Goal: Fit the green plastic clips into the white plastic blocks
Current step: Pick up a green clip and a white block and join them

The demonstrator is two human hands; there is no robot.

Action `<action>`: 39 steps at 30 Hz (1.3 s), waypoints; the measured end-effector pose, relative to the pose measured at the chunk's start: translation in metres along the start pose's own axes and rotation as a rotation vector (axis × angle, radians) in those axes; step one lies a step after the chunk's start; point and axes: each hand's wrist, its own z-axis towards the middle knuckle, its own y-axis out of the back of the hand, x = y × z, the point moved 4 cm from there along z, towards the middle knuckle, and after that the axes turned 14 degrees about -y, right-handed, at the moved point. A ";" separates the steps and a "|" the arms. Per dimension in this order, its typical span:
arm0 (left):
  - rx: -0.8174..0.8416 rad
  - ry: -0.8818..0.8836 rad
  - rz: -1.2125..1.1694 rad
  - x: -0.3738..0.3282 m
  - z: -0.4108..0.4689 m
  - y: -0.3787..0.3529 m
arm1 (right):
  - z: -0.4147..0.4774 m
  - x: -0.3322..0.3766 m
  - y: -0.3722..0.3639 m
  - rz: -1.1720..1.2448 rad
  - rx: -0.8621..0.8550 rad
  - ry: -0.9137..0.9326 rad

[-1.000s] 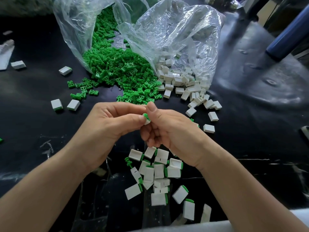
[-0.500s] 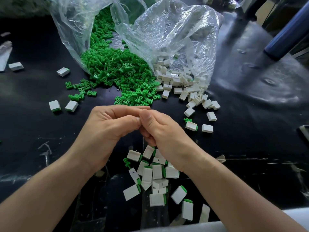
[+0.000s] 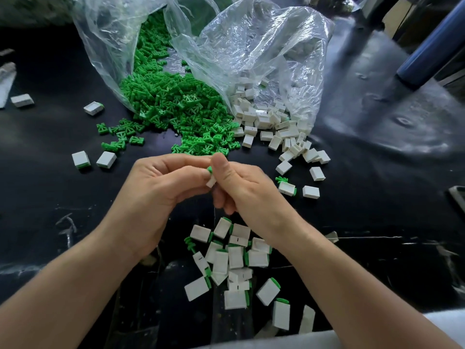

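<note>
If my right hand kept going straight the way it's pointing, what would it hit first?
Almost at once the left hand, whose fingertips meet the right hand at the white block both pinch. Beyond that, likely the pile of green clips, though depth is hard to judge.

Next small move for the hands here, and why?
Probably push the green clip fully into the white block. Both the left hand and right hand pinch that block between them, and green shows proud of its upper end, so the clip looks not quite seated. Dropping it on the finished pile below would come after.
</note>
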 end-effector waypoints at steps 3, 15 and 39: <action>-0.113 0.017 0.071 0.001 0.001 0.007 | 0.003 -0.001 0.011 -0.165 -0.185 0.044; 0.296 0.143 0.309 0.002 -0.011 -0.012 | 0.036 -0.022 0.023 -0.899 -0.409 0.018; -0.009 0.091 0.442 0.010 -0.001 0.007 | 0.012 -0.006 0.024 -0.339 -0.321 0.131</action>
